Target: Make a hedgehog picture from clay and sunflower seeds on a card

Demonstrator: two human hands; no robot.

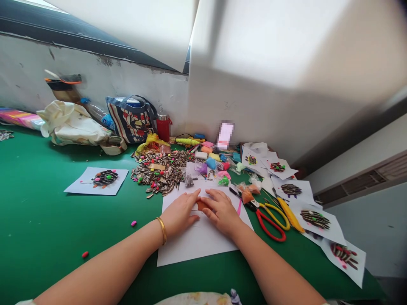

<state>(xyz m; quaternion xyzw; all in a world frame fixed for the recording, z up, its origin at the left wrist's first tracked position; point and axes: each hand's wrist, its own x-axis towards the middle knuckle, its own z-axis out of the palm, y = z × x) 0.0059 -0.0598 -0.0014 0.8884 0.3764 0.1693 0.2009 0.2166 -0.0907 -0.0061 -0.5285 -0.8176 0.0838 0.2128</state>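
Both hands rest over a white sheet of paper (181,250) on a green table, with a small flat piece of brown modelling clay (201,205) between them. My left hand (182,214) lies at its left side, fingers stretched out and thumb apart, a gold bangle on the wrist. From the right, my right hand (225,212) reaches in with spread fingers, its fingertips touching the clay. Part of the clay is hidden by the fingers. A pink strip (239,207) lies on the paper beside my right hand.
Striped sunflower seeds (159,169) are heaped behind my left hand. Bagged coloured clay (211,163) lies at the back. Red-and-yellow scissors (270,220) and a yellow cutter (290,214) lie right. Seed-covered pictures (316,219) line the right edge; another picture card (95,182) lies left.
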